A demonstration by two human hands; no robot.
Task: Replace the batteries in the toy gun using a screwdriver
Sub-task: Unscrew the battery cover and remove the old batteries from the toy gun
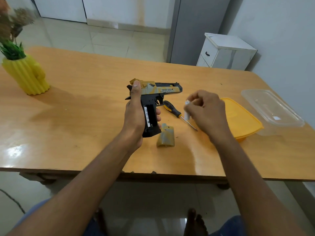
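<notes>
1. Tiled room, grey and white walls; orange wooden table [85, 116] fills mid-frame, its near edge cuts across above the person's knees and bare feet.
2. One toy gun [154, 94] at table centre, held above the surface, barrel pointing to 3 o'clock, grip toward the camera with its compartment open; a black cell with a white label shows inside, further cells cannot be made out.
3. Left hand [136, 116] grips the gun's grip, thumb up along the rear of the slide; fingers mostly hidden behind the grip.
4. Right hand [207, 109], motion-blurred, at 3 o'clock of the gun, pinches white batteries [187, 110]; count unclear, one or two.
5. One screwdriver [175, 113] lying on the table between the hands, tip partly hidden by the right hand.
6. One loose grip cover [166, 137] at 6 o'clock of the gun, flat on the table.
7. One yellow lid [242, 120], partly hidden by the right hand; one clear container [272, 108] at 3 o'clock.
8. One yellow cactus vase [25, 75] at 9 o'clock, plant cut off at the frame edge.
9. One white cabinet [225, 51] beyond the table.
</notes>
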